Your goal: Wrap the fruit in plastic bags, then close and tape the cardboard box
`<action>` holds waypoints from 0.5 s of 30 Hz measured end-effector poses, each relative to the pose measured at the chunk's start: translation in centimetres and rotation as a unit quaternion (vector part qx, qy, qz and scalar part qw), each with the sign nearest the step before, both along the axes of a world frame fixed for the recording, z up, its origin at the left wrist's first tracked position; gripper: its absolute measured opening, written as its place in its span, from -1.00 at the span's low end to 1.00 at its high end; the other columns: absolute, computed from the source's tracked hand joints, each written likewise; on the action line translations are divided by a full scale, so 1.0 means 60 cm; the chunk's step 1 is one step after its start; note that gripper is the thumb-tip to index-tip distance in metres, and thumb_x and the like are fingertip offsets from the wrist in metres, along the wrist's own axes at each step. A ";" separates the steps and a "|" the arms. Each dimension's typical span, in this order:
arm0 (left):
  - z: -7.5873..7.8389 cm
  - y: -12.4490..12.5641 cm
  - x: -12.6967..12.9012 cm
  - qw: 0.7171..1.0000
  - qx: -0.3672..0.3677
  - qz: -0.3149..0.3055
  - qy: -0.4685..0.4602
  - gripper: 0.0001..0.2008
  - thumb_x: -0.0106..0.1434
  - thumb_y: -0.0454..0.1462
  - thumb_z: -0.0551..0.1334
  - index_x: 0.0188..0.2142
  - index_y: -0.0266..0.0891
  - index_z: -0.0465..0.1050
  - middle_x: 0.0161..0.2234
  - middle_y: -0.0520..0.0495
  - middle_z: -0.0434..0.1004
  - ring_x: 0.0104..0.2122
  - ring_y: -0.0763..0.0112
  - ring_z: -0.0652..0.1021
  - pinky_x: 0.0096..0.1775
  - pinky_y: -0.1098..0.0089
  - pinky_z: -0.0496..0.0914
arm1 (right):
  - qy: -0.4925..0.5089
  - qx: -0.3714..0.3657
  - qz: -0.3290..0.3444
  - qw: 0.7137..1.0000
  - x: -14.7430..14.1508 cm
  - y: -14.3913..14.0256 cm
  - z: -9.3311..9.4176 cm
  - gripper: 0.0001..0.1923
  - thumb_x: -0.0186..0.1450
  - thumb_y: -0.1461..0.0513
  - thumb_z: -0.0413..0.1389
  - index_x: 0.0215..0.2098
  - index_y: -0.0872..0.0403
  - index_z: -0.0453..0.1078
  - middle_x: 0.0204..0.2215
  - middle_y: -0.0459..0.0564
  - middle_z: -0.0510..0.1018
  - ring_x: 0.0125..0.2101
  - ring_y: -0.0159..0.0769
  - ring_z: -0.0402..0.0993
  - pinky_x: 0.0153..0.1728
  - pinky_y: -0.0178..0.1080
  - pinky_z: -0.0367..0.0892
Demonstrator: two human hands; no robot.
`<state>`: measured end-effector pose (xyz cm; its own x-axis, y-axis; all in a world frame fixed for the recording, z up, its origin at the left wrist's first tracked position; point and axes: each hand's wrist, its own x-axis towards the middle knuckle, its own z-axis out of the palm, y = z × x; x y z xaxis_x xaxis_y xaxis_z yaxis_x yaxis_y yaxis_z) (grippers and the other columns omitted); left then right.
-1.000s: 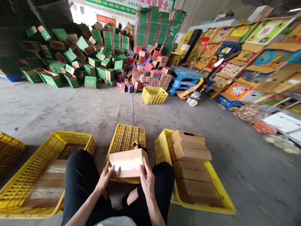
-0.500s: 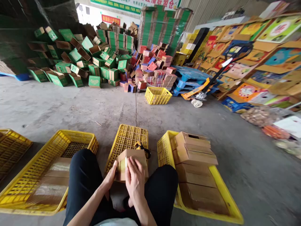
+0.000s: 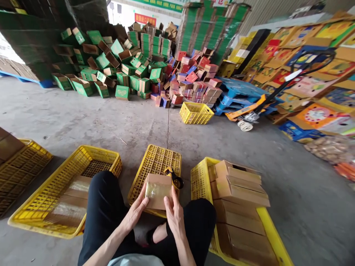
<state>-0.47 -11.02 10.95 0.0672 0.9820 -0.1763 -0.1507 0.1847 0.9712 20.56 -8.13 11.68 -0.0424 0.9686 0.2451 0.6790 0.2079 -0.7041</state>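
Note:
Between my hands is a brown cardboard box [image 3: 162,197], with a strip of shiny clear tape across the side facing me. My left hand [image 3: 137,210] grips its left side, thumb on the taped face. On the right side my right hand [image 3: 174,210] presses with its thumb on the front. Under and behind the box stands an upturned yellow plastic crate [image 3: 155,157]. A tape dispenser [image 3: 174,177], yellow and black, lies on that crate just beyond the box.
To the left, a yellow crate [image 3: 107,157] holds taped boxes [image 3: 69,207]. At right, another yellow crate [image 3: 198,181] is stacked with brown boxes [image 3: 244,221]. Farther off are a small yellow crate [image 3: 196,113], a pallet jack [image 3: 249,114] and heaped green boxes [image 3: 122,92].
The box has turned so its taped face points toward me. My right hand has moved from the top of the box to its right side. The view has swung slightly left.

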 end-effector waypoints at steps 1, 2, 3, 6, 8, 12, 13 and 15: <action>-0.001 0.005 -0.004 1.000 -0.004 -0.004 0.004 -0.22 0.45 0.13 0.13 0.51 -0.03 -0.06 0.51 -0.04 -0.06 0.48 0.05 -0.04 0.44 -0.04 -0.15 | 0.008 -0.012 -0.005 1.000 -0.001 -0.003 0.001 -0.38 0.54 0.01 -0.03 0.46 0.12 0.16 0.21 0.19 0.54 0.13 -0.04 0.59 0.01 -0.16 0.60; -0.003 0.009 -0.007 1.000 -0.007 -0.008 0.012 -0.23 0.46 0.13 0.11 0.51 -0.05 -0.05 0.50 -0.06 -0.03 0.48 0.04 -0.02 0.44 -0.05 -0.12 | 0.009 -0.014 -0.013 1.000 -0.003 -0.005 0.002 -0.39 0.55 0.02 -0.04 0.46 0.12 0.17 0.20 0.20 0.55 0.11 -0.04 0.60 -0.01 -0.18 0.60; -0.005 0.013 -0.008 1.000 -0.007 -0.010 0.026 -0.24 0.47 0.13 0.09 0.51 -0.08 -0.03 0.49 -0.09 -0.01 0.47 0.04 0.01 0.43 -0.06 -0.09 | 0.006 -0.010 -0.019 1.000 -0.006 -0.008 0.002 -0.40 0.55 0.03 -0.04 0.45 0.12 0.17 0.19 0.20 0.56 0.11 -0.04 0.60 -0.01 -0.18 0.60; -0.010 0.020 0.002 0.994 0.021 -0.013 0.109 -0.30 0.51 0.09 0.02 0.50 -0.10 -0.02 0.48 -0.13 0.05 0.46 0.05 0.07 0.42 -0.06 -0.02 | -0.017 0.039 -0.024 0.999 -0.007 -0.009 0.001 -0.43 0.56 0.07 -0.07 0.44 0.13 0.20 0.25 0.20 0.49 0.18 -0.03 0.53 0.10 -0.12 0.55; -0.013 0.017 0.019 0.979 0.082 -0.010 0.184 -0.35 0.55 0.02 0.00 0.52 -0.06 -0.07 0.49 -0.11 0.01 0.46 0.10 0.08 0.42 -0.03 0.02 | -0.040 0.081 -0.022 0.996 0.000 -0.008 -0.001 -0.47 0.57 0.11 -0.08 0.43 0.12 0.21 0.31 0.20 0.41 0.25 -0.03 0.46 0.18 -0.07 0.49; -0.018 -0.007 0.042 0.913 0.252 -0.017 0.322 -0.39 0.57 -0.15 0.01 0.52 -0.05 -0.13 0.53 -0.11 -0.18 0.46 0.11 0.07 0.39 0.00 0.16 | -0.083 0.100 -0.002 0.991 0.022 -0.016 0.003 -0.45 0.57 0.18 -0.08 0.49 0.05 0.09 0.38 0.18 0.32 0.28 -0.05 0.41 0.22 -0.07 0.47; -0.018 -0.014 0.041 0.893 0.281 -0.028 0.351 -0.37 0.56 -0.17 0.05 0.52 -0.06 -0.12 0.53 -0.14 -0.18 0.46 0.07 0.08 0.37 0.00 0.21 | -0.093 0.092 0.013 0.991 0.025 -0.020 0.007 -0.41 0.57 0.15 -0.05 0.52 0.04 0.01 0.40 0.19 0.27 0.30 -0.03 0.37 0.23 -0.05 0.45; -0.019 -0.021 0.031 0.859 0.320 -0.040 0.398 -0.34 0.54 -0.18 0.10 0.52 -0.08 -0.11 0.51 -0.19 -0.09 0.44 0.03 0.12 0.34 0.00 0.29 | -0.111 0.071 0.053 0.990 0.029 -0.026 0.015 -0.25 0.53 0.06 0.04 0.55 0.07 -0.15 0.47 0.22 0.11 0.38 0.05 0.22 0.26 0.00 0.41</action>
<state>1.41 -12.28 9.80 0.2469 0.8931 0.3761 0.5971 -0.4459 0.6668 22.32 -9.71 12.60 -0.2107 0.9123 0.3513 0.7827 0.3727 -0.4985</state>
